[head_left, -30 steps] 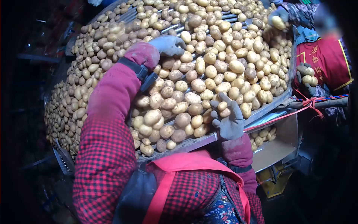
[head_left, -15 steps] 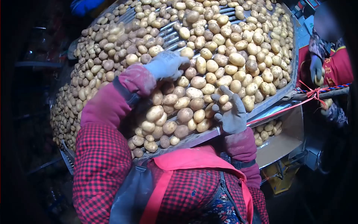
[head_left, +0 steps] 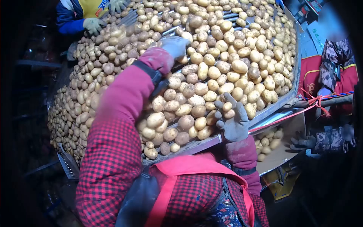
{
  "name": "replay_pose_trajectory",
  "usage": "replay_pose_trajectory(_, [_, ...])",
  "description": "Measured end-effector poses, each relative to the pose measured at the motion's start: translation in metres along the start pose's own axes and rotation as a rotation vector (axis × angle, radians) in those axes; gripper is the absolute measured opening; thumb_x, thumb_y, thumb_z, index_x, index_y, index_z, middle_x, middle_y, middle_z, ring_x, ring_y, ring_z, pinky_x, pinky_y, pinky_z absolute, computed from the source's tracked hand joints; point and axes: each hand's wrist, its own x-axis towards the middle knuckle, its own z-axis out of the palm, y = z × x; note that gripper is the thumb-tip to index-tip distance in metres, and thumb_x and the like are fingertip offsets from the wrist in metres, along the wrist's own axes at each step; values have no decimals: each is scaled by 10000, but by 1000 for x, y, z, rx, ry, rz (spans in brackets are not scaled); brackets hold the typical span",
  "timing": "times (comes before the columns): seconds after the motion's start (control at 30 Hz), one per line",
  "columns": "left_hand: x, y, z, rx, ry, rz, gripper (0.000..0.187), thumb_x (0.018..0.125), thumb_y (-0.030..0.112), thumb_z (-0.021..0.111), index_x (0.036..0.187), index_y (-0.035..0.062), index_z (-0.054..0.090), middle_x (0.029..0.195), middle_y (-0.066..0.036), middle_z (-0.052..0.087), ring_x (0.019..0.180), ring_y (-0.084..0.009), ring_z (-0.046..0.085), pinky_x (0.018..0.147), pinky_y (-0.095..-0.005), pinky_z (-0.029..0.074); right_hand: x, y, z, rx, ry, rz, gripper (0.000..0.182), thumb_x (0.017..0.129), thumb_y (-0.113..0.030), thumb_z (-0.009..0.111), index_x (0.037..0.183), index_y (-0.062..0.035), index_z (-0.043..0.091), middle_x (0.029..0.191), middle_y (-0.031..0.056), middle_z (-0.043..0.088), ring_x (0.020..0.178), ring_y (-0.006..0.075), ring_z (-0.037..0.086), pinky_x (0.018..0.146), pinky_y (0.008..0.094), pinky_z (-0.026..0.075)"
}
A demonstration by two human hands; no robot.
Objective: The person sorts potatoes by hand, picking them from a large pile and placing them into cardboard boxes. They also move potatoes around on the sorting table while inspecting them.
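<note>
My left hand [head_left: 176, 46], in a pale grey glove, reaches over the heap near some metal rollers [head_left: 172, 31]. A yellowish potato [head_left: 186, 36] lies against its finger side; the fingertips are hidden, so a grip cannot be made out. Near the front edge, my right hand [head_left: 234, 120] is palm up in a grey glove, its fingers partly spread and curled. It holds two small potatoes [head_left: 227, 106] between fingers and palm. Potatoes [head_left: 200, 89] of mixed sizes surround both hands.
The metal table rim [head_left: 272, 109] runs along the front right. Below it, a box [head_left: 289, 145] contains potatoes. Red and blue cords [head_left: 317, 100] cross at right. A co-worker's gloved hands [head_left: 93, 25] touch the heap at upper left; another person's dark glove [head_left: 302, 142] is at right.
My left hand has moved up and slightly away across the heap. My right hand stays nearly in place with the small potatoes. A co-worker has come into view at upper left.
</note>
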Motion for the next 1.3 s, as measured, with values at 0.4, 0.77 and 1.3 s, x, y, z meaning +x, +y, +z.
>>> replay_pose_trajectory(0.4, [9,19,-4,-4,-75,-142,482,674,30,857,1120,42,674,1006,-237,738,1025,-421,710,839,-473,564,-2,2,-5,38,-14,5,597,1101,-433,440,1604,-122,361,1453,221,556,1091,277,637,772,341,558])
replay_pose_trajectory(0.77, [-101,98,2,-672,527,563,266,921,273,667,1163,175,717,931,-139,711,866,-348,700,743,-442,561,4,2,-6,77,-62,-25,661,1095,-500,413,1616,-105,311,1547,193,474,1257,339,586,848,422,576])
replay_pose_trajectory(1.3, [-5,-77,-18,69,312,-309,694,902,511,668,1498,191,513,1355,-160,631,1275,-349,585,1073,-501,443,2,2,7,-252,320,-134,453,1133,-284,367,1537,-91,433,1343,196,627,780,114,637,552,118,454])
